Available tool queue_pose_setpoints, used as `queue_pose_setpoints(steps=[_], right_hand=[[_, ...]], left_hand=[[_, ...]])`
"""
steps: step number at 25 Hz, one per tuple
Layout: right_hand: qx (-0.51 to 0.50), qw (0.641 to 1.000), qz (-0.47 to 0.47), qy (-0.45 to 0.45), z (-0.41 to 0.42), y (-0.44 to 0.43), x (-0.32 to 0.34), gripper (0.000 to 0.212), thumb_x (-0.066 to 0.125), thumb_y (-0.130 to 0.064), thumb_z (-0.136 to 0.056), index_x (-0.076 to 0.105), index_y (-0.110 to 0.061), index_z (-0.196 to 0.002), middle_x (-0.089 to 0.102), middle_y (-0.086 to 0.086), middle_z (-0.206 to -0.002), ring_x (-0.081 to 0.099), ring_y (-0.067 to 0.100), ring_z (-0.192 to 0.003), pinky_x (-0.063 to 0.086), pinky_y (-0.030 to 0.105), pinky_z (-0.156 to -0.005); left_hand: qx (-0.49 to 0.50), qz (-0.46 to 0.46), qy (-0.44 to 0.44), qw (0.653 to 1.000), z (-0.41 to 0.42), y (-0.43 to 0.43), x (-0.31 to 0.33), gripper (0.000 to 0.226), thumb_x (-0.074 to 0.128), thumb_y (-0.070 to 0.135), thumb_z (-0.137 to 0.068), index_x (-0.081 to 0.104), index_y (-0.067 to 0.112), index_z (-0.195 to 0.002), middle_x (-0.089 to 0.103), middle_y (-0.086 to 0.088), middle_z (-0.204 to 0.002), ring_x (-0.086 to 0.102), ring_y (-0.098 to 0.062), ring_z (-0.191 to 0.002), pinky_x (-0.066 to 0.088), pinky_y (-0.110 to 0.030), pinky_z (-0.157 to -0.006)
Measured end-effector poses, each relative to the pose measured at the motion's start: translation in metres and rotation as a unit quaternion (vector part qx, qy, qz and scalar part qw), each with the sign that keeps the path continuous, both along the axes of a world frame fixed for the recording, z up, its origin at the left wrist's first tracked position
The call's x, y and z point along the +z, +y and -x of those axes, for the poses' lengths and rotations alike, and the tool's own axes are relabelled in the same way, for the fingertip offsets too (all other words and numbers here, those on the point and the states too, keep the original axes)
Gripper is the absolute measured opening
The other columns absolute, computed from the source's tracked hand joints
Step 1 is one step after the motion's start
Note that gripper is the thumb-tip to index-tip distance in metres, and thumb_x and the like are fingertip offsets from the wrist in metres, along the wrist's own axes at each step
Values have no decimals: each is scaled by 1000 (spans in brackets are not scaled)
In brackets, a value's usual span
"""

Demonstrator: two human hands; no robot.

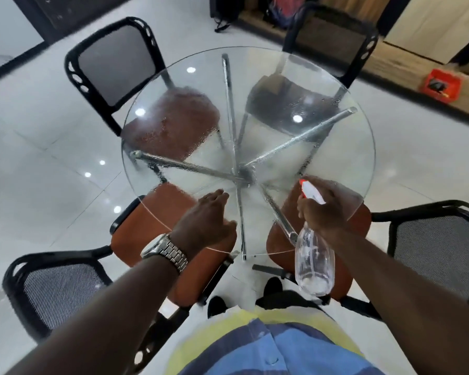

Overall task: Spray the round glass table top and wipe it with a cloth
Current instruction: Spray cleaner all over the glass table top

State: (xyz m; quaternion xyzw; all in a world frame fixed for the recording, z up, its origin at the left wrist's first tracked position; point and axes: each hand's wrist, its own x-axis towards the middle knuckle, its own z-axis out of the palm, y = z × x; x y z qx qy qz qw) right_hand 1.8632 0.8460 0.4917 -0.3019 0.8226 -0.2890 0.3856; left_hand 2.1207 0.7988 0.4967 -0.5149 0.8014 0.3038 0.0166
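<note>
The round glass table top [344, 169] fills the middle of the view, with fine spray droplets across much of it and chrome legs meeting under its centre. My right hand [324, 205] grips a clear plastic spray bottle [313, 262] by its white and red trigger head, held over the near right part of the glass with the nozzle pointing toward the centre. My left hand [207, 220], with a metal watch on the wrist, rests flat on the near edge of the glass, fingers extended and holding nothing. No cloth is in view.
Several black mesh-back chairs with brown seats [171, 125] ring the table, two close on either side of me [54, 288]. An orange box [441, 83] lies on the floor at the far right. White tiled floor surrounds the table.
</note>
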Motion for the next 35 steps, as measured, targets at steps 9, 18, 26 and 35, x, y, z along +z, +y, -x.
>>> queue_pose_setpoints(steps=[9,18,26,35], right_hand=[[-40,996,84,17,56,-28,21,26,53,-25,-74,71,-21,-93,73,8,-85,69,21,-76,49,21,-58],[-8,996,86,5,136,-68,14,19,60,-13,-83,69,-22,-98,65,-2,-81,65,30,-84,57,40,-72],[11,997,77,-12,163,-59,11,36,59,-33,-69,73,-22,-101,75,8,-89,72,32,-91,59,35,-76],[-41,972,214,88,136,65,28,43,70,-43,-85,51,-29,-121,73,-13,-109,70,6,-98,57,36,-89]], left_hand=[[-64,54,-8,996,62,-45,11,81,69,44,-94,33,11,-159,32,-9,-167,31,-23,-153,27,-36,-125],[-27,33,-30,999,152,-69,-1,82,68,46,-94,34,9,-159,32,-9,-167,30,-21,-154,25,-35,-127],[-45,33,-26,998,173,-60,2,79,70,43,-92,38,10,-156,35,-7,-166,34,-21,-152,30,-36,-125],[-177,76,53,980,175,-24,32,71,70,41,-94,44,13,-154,47,-7,-158,47,-24,-143,41,-40,-118]])
